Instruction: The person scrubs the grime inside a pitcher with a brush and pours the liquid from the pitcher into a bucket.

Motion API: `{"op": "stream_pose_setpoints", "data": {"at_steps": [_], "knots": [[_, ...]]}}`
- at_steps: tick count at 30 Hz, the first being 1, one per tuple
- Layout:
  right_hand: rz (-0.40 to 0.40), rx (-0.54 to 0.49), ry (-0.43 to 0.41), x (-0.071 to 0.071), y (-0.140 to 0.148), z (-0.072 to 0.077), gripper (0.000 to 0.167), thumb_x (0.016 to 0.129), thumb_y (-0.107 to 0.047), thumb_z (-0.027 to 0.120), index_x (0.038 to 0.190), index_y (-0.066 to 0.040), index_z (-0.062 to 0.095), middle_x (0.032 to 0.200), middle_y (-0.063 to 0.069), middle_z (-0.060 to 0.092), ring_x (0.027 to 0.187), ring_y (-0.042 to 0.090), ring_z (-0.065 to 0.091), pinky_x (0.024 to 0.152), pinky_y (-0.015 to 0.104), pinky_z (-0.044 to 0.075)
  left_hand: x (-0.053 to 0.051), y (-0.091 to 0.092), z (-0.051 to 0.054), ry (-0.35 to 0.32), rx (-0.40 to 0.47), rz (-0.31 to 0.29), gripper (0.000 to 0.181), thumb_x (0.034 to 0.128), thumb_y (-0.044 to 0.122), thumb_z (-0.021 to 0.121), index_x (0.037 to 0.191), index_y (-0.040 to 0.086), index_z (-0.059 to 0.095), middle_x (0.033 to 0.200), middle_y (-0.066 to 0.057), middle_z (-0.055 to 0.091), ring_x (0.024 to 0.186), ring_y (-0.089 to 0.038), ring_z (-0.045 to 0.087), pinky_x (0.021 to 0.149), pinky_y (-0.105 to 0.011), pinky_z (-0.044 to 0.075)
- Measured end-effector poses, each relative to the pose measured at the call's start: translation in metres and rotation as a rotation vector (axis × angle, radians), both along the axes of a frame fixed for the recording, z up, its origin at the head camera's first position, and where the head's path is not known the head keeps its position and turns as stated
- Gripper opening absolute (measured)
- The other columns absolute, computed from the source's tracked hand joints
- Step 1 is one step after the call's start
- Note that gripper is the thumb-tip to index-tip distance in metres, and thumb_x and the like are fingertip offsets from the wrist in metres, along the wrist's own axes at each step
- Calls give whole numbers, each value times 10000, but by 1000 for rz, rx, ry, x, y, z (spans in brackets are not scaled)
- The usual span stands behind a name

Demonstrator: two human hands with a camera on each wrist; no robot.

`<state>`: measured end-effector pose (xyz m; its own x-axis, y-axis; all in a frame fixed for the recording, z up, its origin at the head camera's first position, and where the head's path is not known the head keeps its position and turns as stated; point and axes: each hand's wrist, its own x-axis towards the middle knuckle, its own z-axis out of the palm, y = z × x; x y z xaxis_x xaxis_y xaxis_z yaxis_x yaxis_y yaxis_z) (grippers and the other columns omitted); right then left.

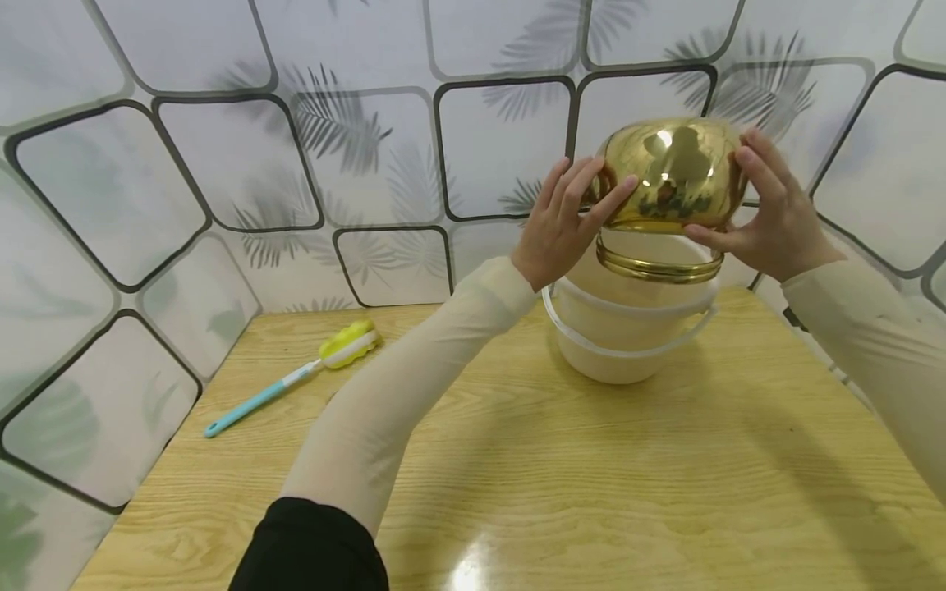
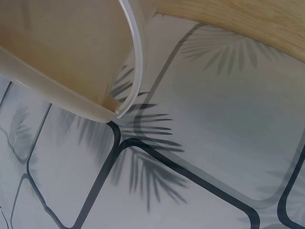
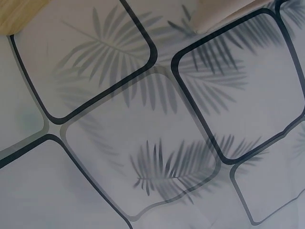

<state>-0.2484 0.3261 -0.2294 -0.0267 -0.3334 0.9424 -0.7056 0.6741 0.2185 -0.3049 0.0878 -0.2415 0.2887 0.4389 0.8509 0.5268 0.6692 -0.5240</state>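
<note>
Both hands hold a shiny gold pot (image 1: 668, 176) up over a cream-white bucket (image 1: 613, 359) in the head view. The left hand (image 1: 560, 217) grips the pot's left side with fingers spread. On the opposite side, the right hand (image 1: 783, 217) has fingers on the upper edge and its thumb low on the body. The pot appears upside down, its gold rim (image 1: 661, 269) lowest and in front of the bucket's opening. The bucket (image 2: 71, 57) and its pale handle (image 2: 138, 57) fill the upper left of the left wrist view. Neither wrist view shows a hand.
A sponge bottle brush (image 1: 273, 396) with a blue handle and yellow-white head lies on the left of the wooden table (image 1: 591, 492). Behind the table rises a wall (image 1: 384, 49) patterned with leaves and dark rounded outlines.
</note>
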Motion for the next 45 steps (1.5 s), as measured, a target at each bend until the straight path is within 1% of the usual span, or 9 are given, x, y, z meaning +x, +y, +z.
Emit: {"op": "stream_pose_setpoints", "data": {"at_steps": [5,12,15,18,22,28,33,38,45], "knots": [[-3,-2,4,3,-4,-1,605,846,-598,530,1332,-282,355,1406,-111,345,1275,232,452,1095,370,350,-1,1,-4,-6,9,-15,345,936,-41,455,1138,192,609,1258,-177,366,1146,-250,513,1115,-405,308],[4,-26,8,6,-11,-1,564,863,-570,526,1327,-288,373,1407,-141,349,1316,192,415,1116,360,316,-2,1,-4,-7,9,-16,340,938,-39,455,1142,187,607,1255,-176,374,1141,-251,513,1115,-404,308],[4,-30,6,4,-9,-3,573,856,-576,533,1326,-288,378,1412,-143,350,1327,188,409,1118,358,312,-3,-1,-5,-10,7,-15,339,939,-38,453,1141,186,607,1256,-176,373,1150,-252,508,1120,-403,303],[8,-26,16,0,-6,-5,597,843,-582,551,1328,-280,377,1417,-127,354,1316,218,427,1108,368,326,-3,-1,-5,-3,7,-9,338,938,-35,459,1137,194,609,1258,-175,371,1159,-251,504,1121,-401,303],[21,-23,52,-1,-7,-5,575,850,-563,555,1329,-300,376,1412,-134,357,1312,218,431,1100,372,336,-3,-2,-5,18,9,0,345,932,-37,476,1119,218,611,1261,-173,362,1164,-252,506,1112,-405,318],[32,-37,123,4,-17,-4,525,875,-517,543,1333,-318,380,1396,-149,370,1321,152,411,1098,349,338,-3,-5,-3,48,0,4,378,906,-60,510,1092,250,620,1262,-174,341,1176,-261,505,1128,-419,294],[8,-73,166,6,-21,-6,507,874,-534,530,1321,-346,382,1375,-169,393,1305,148,433,1083,343,360,-4,-7,-2,57,-11,-9,430,890,-92,508,1107,261,621,1254,-170,349,1179,-263,509,1120,-422,305],[1,-94,187,4,-21,-8,494,873,-535,529,1312,-359,386,1351,-192,406,1297,136,435,1073,362,377,-3,-8,0,55,-23,-9,455,899,-103,476,1135,264,607,1250,-162,355,1185,-263,509,1129,-421,292],[26,-91,194,-3,-16,-11,514,864,-534,554,1318,-362,388,1361,-213,393,1325,95,394,1089,385,353,-4,-9,2,52,-25,-25,458,901,-110,467,1134,255,616,1243,-162,369,1178,-264,521,1120,-424,304]]}}
